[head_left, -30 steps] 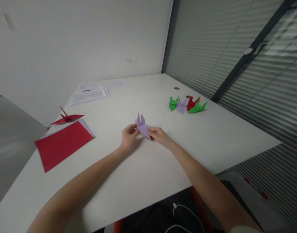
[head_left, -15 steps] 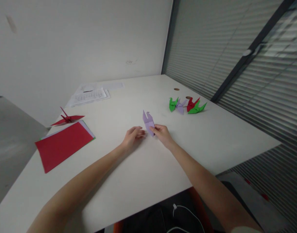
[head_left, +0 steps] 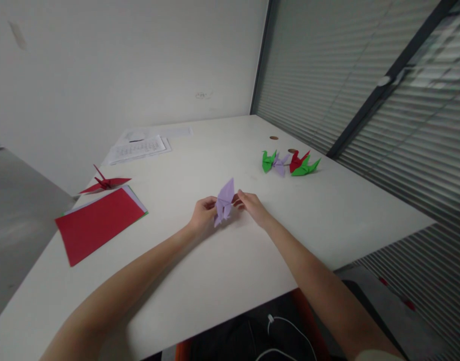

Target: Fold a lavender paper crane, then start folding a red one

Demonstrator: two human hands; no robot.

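Both hands meet over the white tabletop (head_left: 222, 281); the left hand (head_left: 201, 214) and right hand (head_left: 252, 206) each pinch a half-folded lilac paper model (head_left: 224, 200), held just above the surface; half a second ago only the right gripped it, so folding appears to be resuming; finished paper cranes (head_left: 290, 163) sit beyond; red paper sheets (head_left: 98, 223) lie left.

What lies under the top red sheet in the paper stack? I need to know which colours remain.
Under the red sheet, thin edges of pale and green sheets peek out; the rest, and their number, is covered.
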